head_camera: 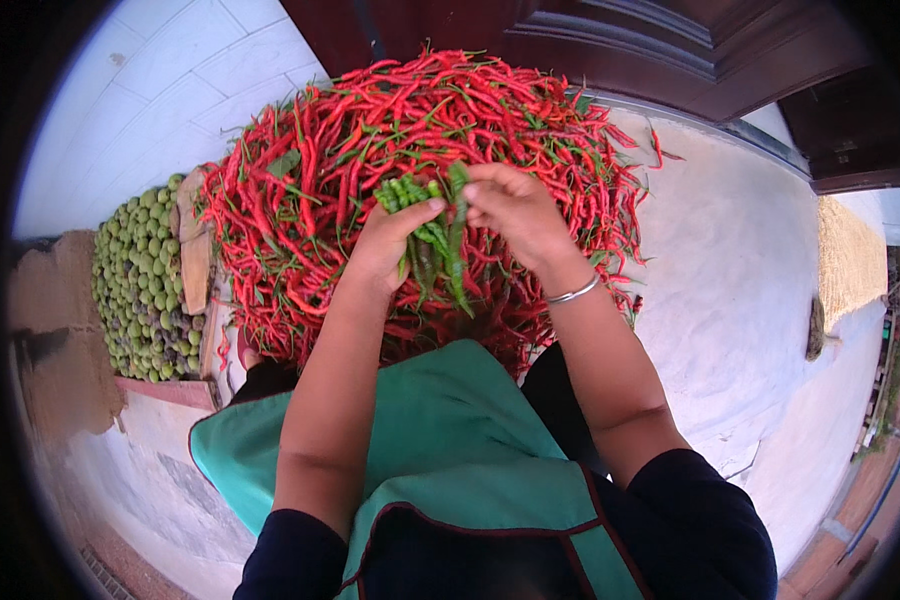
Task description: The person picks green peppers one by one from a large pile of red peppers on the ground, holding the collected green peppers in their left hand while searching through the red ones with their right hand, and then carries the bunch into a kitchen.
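A bunch of green chili peppers (424,236) is gripped in my left hand (387,244), the thumb pressed across it. Close to its right, my right hand (514,210) pinches a single long green chili (457,236) near its upper end. That chili hangs beside the bunch; whether the two touch, I cannot tell. Both hands are above a large heap of red chili peppers (330,165) with green stems and a few leaves among them. The near part of the heap lies in shadow below my hands.
A pile of round green fruits (146,277), some blackened, lies on the left behind wooden boards (195,274). Beyond the heap stands a dark red panelled door (607,45). Loose red chilies (656,148) lie on the concrete floor (709,247). Yellow grain (847,255) is spread at far right. A green apron (450,420) covers my lap.
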